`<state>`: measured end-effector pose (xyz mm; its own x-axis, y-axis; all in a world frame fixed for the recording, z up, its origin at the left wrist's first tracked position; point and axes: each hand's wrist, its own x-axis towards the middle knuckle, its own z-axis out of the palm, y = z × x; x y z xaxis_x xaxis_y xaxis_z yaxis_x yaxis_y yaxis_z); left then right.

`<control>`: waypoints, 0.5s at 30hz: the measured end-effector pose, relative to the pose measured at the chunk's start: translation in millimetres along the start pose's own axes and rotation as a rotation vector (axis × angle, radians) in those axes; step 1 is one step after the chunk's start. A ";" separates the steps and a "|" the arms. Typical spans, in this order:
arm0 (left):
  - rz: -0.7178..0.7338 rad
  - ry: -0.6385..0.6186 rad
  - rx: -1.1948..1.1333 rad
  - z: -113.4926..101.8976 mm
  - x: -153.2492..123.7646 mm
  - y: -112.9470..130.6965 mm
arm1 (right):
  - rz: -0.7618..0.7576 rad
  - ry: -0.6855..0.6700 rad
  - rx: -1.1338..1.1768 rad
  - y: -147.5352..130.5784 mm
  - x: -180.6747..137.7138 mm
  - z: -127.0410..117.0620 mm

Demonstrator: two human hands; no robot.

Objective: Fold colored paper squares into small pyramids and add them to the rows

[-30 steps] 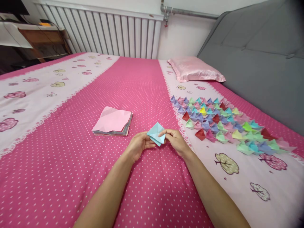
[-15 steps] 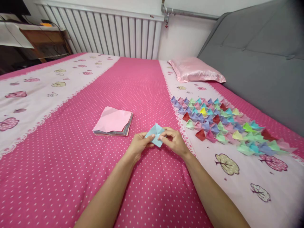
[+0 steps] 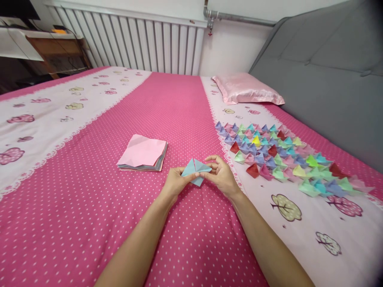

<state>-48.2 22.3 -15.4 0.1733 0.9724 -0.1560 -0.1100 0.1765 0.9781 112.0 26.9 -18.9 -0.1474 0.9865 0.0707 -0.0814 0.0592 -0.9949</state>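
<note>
1. We're holding the blue paper (image 3: 189, 168) btwn both hands, folds rising just beyond the thumb tips.
2. L hand (image 3: 175, 182) is clamping its left side, thumb in front; R hand (image 3: 223, 175) is pinching its right side, other fingers slightly spread.
3. We're prob. handling light, thin, easily creased stuff; gripping folded edges gently looks best.
4. Paper stack (image 3: 143, 151) is lying left of L fingers, paper boats (image 3: 271, 150) sitting right of R fingers.

Bare forearms (image 3: 138, 237) taper toward narrow wrists (image 3: 237, 196) and slim fingers (image 3: 219, 161).
</note>
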 end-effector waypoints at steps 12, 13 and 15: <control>0.102 0.000 0.199 1.6 2.4 -3.9 | -0.055 0.015 -0.148 1.2 -1.6 5.8; 0.121 -0.001 0.229 1.6 2.8 -4.7 | -0.067 0.026 -0.181 1.3 -1.7 6.4; 0.148 0.003 0.272 1.8 3.0 -5.8 | -0.092 0.047 -0.239 1.0 -2.2 7.5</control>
<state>-45.3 23.9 -21.3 0.1717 0.9851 -0.0088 0.1320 -0.0142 0.9911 104.8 23.6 -19.5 -0.1042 0.9809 0.1640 0.1442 0.1780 -0.9734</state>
